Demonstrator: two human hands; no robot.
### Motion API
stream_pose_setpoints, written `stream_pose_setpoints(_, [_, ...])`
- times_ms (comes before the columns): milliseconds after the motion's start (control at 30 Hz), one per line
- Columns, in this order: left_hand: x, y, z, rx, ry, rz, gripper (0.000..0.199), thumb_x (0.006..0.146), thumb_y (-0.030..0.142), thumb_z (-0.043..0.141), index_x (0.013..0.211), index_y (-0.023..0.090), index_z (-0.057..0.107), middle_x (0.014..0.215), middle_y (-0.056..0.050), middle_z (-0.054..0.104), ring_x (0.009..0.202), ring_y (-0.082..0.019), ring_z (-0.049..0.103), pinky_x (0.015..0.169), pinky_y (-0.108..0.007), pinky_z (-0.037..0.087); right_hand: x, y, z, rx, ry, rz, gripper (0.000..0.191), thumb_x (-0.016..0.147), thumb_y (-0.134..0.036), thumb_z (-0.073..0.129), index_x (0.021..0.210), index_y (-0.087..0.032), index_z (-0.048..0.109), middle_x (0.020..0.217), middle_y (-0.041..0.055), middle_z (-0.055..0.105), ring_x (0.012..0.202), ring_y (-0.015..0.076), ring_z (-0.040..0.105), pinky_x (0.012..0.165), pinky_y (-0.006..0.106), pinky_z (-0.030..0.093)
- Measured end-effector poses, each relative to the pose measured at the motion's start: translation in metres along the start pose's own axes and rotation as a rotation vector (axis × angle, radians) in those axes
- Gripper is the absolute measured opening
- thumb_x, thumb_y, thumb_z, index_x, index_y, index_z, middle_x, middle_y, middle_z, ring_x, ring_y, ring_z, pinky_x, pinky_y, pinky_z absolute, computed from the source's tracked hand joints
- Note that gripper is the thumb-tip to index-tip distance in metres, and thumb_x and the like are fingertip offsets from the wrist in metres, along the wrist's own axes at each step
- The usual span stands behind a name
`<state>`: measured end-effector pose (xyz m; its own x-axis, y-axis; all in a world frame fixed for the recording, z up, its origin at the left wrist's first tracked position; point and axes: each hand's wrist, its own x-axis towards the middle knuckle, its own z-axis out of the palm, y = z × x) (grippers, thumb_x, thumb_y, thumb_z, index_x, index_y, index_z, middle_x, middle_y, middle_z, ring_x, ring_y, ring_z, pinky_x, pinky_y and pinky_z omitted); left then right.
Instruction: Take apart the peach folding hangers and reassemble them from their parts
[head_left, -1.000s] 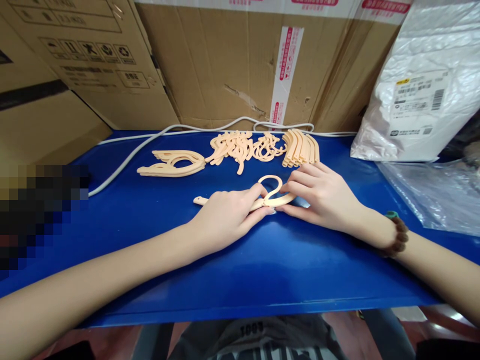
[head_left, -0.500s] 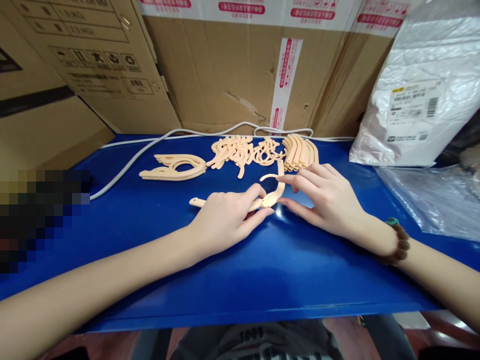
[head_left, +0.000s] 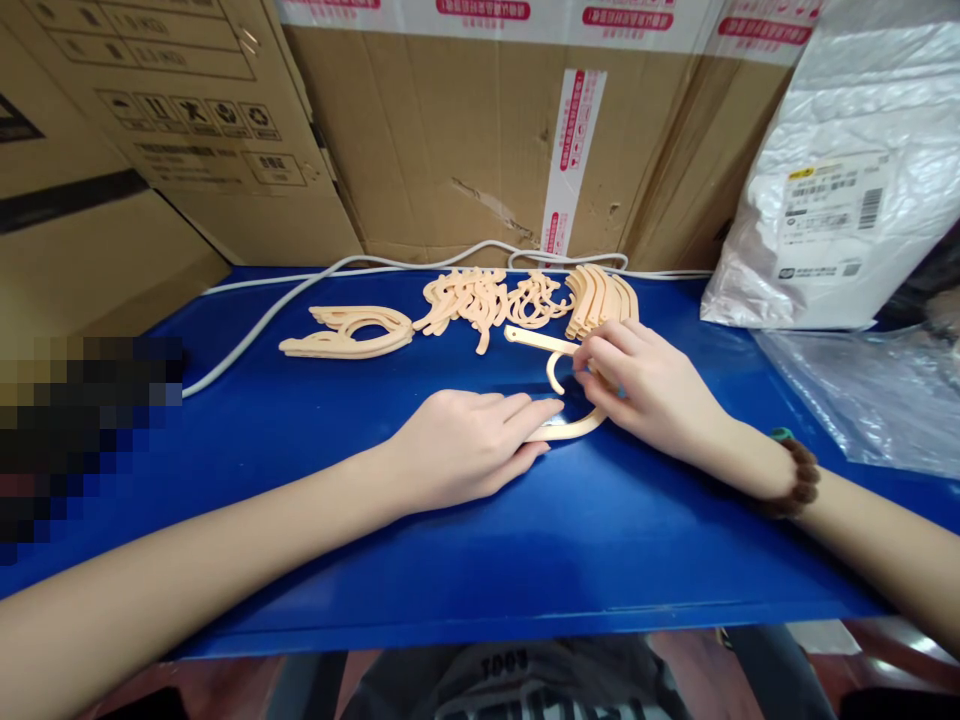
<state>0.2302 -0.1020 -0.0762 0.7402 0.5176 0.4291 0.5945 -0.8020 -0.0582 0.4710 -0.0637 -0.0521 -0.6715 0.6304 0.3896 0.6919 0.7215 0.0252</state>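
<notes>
A cream plastic piece with curved arms and a hook (head_left: 574, 430) lies between my hands at the middle of the blue table. My left hand (head_left: 480, 445) has its fingers and thumb closed on the piece's lower left arm. The fingers of my right hand (head_left: 637, 385) pinch its right part, hiding the joint there. One straight arm of the piece points left from my right fingertips, and the small curved hook hangs below that arm. Behind my right hand stands a row of curved cream strips (head_left: 596, 300).
Stacked cream loops (head_left: 349, 345), a pile of wavy cream pieces (head_left: 465, 300) and a pile of hooks (head_left: 534, 302) lie along the back of the blue table (head_left: 450, 570). A white cable (head_left: 262, 325), cardboard boxes (head_left: 450, 150) and a white plastic package (head_left: 795, 220) stand behind.
The cream piece has turned between my hands: its upper arm now points left instead of up, and the hook has swung downward. My left hand has shifted slightly right and nearer.
</notes>
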Motion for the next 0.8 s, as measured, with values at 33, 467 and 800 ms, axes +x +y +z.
stream_pose_setpoints(33, [0.0,0.0,0.0,0.011,0.008,-0.001,0.035,0.103,0.034,0.044,0.127,0.016,0.063,0.101,-0.004,0.077,0.083,-0.019,0.073,0.064,-0.03,0.046,0.0,0.002,0.001,-0.013,-0.007,0.011,0.013,0.096,-0.018,0.046,0.093,-0.018,0.059,0.099,0.0102,0.063,0.093,0.0231,0.057,0.079,0.034,0.045])
stream_pose_setpoints(467, [0.005,-0.012,0.002,0.099,0.042,-0.061,0.022,0.1,0.023,0.048,0.099,0.019,0.069,0.1,-0.004,0.067,0.092,-0.021,0.061,0.067,-0.029,0.047,-0.004,0.008,0.008,-0.039,-0.051,0.096,0.017,0.092,-0.008,0.047,0.096,-0.015,0.062,0.099,0.0109,0.063,0.092,0.023,0.06,0.08,0.032,0.048])
stream_pose_setpoints(800, [0.006,-0.011,0.003,0.044,-0.02,-0.107,0.028,0.099,0.021,0.044,0.111,0.018,0.069,0.103,-0.006,0.068,0.097,-0.023,0.061,0.074,-0.032,0.051,-0.002,0.009,0.01,-0.132,-0.094,0.129,0.019,0.095,-0.008,0.045,0.099,-0.012,0.064,0.1,0.0109,0.066,0.093,0.0242,0.062,0.08,0.033,0.049])
